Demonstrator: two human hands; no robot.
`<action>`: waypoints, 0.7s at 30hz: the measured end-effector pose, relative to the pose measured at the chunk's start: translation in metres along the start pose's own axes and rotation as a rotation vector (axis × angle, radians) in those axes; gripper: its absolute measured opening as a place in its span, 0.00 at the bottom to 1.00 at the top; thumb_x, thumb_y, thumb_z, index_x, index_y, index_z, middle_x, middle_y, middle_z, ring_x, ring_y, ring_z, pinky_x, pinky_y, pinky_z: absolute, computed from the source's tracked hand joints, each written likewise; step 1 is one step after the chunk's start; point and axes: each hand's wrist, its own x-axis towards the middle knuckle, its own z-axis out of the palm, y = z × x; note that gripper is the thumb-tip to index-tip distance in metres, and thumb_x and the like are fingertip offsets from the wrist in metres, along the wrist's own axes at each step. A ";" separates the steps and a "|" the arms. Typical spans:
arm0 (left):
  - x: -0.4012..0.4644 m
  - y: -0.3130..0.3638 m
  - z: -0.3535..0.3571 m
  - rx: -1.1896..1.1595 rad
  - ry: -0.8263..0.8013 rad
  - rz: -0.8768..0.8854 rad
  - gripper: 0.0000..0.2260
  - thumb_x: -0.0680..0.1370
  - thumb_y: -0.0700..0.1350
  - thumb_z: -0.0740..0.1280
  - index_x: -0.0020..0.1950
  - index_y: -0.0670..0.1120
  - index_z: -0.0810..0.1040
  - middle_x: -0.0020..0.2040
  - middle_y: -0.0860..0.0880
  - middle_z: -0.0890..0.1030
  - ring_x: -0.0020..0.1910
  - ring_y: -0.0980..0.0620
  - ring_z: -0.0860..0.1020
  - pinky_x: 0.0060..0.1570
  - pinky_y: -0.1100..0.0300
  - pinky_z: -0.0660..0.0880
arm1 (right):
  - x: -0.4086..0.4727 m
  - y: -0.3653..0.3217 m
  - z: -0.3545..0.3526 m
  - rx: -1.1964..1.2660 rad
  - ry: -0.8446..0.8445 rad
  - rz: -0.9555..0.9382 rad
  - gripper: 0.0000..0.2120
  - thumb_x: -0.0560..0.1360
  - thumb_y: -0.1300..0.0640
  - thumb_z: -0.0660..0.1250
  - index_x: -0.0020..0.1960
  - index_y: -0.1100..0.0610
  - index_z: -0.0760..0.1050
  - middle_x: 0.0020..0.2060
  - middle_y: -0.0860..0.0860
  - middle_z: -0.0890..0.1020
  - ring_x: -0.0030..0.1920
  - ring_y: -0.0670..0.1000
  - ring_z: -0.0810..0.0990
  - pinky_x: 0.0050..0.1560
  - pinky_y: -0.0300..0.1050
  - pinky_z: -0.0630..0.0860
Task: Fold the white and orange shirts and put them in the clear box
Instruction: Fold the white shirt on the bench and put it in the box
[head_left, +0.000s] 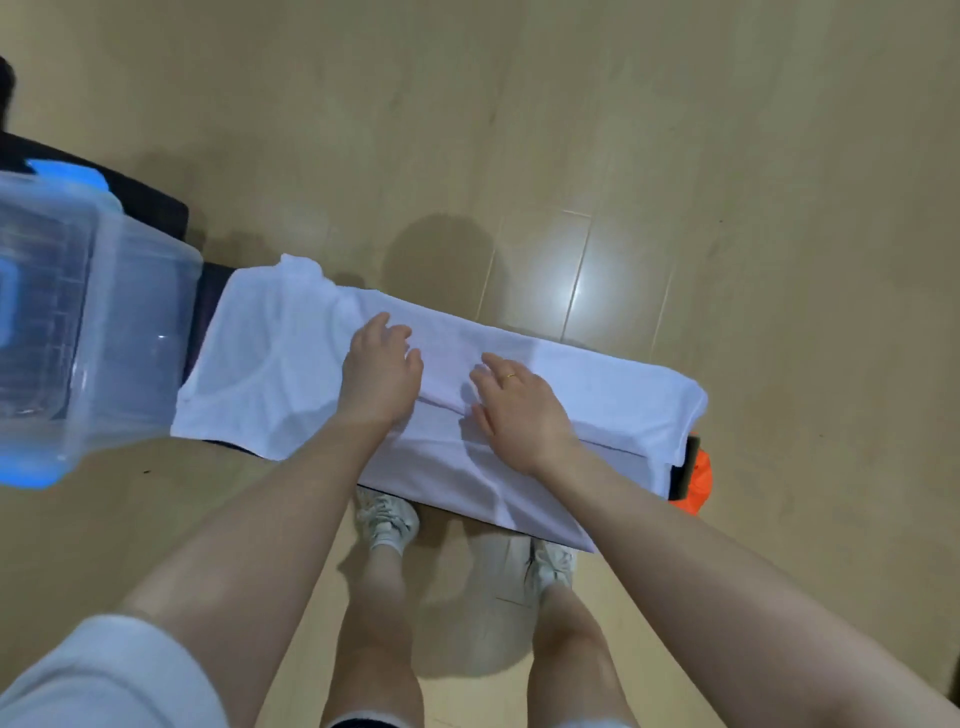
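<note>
The white shirt (280, 364) lies spread along a narrow dark bench (208, 301), its sides folded in lengthwise into a long strip. My left hand (382, 371) rests flat on the shirt's middle. Beside it, my right hand (519, 410) presses the cloth with straight fingers and wears a ring. The clear box (119, 332) with blue latches stands at the bench's left end, touching the shirt's collar end. A bit of the orange shirt (698, 480) peeks out beyond the bench's right end, mostly hidden under the white shirt.
The bench stands on a pale wooden floor (571, 130). My legs and white sneakers (387, 519) are just below the bench's near edge. A dark object (6, 83) sits at the far left edge.
</note>
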 end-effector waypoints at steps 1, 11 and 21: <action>0.002 -0.013 -0.013 -0.060 0.019 -0.045 0.17 0.80 0.43 0.57 0.67 0.40 0.68 0.73 0.41 0.60 0.71 0.43 0.59 0.67 0.52 0.59 | 0.012 -0.017 -0.001 0.061 0.006 0.031 0.18 0.79 0.56 0.54 0.67 0.61 0.66 0.67 0.58 0.70 0.66 0.59 0.69 0.63 0.51 0.65; 0.101 -0.142 -0.060 -0.253 0.111 -0.014 0.16 0.80 0.39 0.53 0.67 0.43 0.69 0.67 0.45 0.71 0.65 0.46 0.69 0.59 0.58 0.65 | 0.154 -0.119 0.045 0.204 0.198 0.294 0.11 0.76 0.57 0.58 0.51 0.63 0.74 0.50 0.61 0.75 0.52 0.62 0.74 0.45 0.53 0.72; 0.218 -0.152 -0.080 0.336 -0.540 0.379 0.06 0.75 0.42 0.60 0.48 0.53 0.72 0.56 0.46 0.77 0.54 0.42 0.73 0.52 0.53 0.70 | 0.183 -0.136 0.054 -0.154 0.176 0.377 0.11 0.73 0.66 0.57 0.54 0.63 0.71 0.50 0.59 0.76 0.48 0.62 0.75 0.38 0.49 0.59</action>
